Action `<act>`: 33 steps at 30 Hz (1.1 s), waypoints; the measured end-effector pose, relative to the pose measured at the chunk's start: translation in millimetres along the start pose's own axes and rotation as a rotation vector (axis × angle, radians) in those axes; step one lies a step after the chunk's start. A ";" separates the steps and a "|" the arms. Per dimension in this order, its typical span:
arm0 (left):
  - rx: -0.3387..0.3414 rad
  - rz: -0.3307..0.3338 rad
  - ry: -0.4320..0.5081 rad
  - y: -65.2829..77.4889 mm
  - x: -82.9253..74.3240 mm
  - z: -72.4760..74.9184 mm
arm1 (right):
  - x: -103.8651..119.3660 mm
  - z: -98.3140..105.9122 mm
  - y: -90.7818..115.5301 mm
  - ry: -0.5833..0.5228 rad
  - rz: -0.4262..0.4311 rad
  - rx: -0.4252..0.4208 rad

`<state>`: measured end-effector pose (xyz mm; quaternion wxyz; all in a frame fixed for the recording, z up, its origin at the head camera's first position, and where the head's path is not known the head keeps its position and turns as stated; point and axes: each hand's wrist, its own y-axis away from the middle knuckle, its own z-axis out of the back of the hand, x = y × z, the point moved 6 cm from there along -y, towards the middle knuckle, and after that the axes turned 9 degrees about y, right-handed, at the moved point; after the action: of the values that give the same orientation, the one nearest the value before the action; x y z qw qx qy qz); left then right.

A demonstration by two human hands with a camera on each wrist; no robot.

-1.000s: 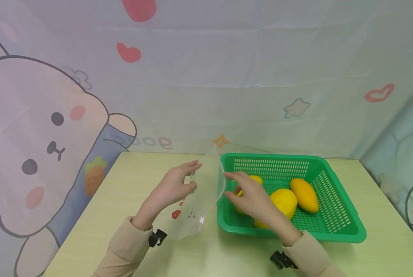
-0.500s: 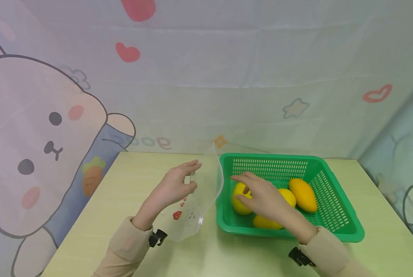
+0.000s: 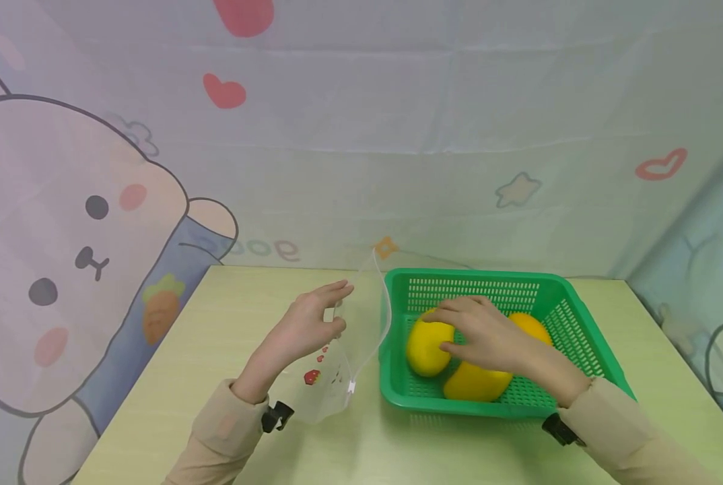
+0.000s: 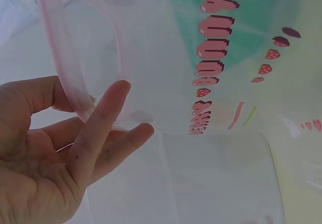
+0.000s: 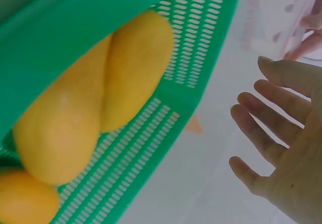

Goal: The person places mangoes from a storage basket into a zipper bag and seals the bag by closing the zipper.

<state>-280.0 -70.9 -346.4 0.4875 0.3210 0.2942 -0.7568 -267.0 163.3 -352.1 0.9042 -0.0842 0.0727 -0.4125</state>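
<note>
A clear plastic bag [image 3: 370, 323] with pink trim and strawberry prints hangs at the left side of the green basket, its mouth spread. My left hand [image 3: 310, 320] holds the bag by its edge; in the left wrist view the bag's pink handle [image 4: 119, 43] runs up from the fingers. Over the basket my right hand [image 3: 489, 333] hovers with fingers spread and bent a little, nothing in them. Beneath and beside it lie yellow mangoes: one on the left [image 3: 425, 353], one at the front [image 3: 476, 384] and an orange-yellow one [image 3: 534, 327] partly behind the hand.
The green basket [image 3: 398, 397] with slotted walls stands on the right of a pale wooden table [image 3: 216, 323]. A printed cloth [image 3: 361, 135] hangs close behind the table's back edge. A dark cable [image 3: 709, 364] loops at the far right.
My right hand has drawn away from the bag's mouth and moved right over the basket, uncovering the left mango. The left hand stays in place, still holding the bag.
</note>
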 end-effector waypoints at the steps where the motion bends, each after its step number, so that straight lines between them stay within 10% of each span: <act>1: -0.001 0.000 -0.001 0.0 0.2 0.4 | -1.7 -1.1 1.5 0.012 0.004 -0.001; 33: 0.006 -0.006 -0.017 0.0 0.7 2.5 | -29.5 -35.9 34.1 0.176 0.206 0.210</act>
<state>-280.8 -73.1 -345.4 0.4867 0.3152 0.2887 -0.7619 -268.4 204.4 -392.5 0.9356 0.0553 0.1163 -0.3287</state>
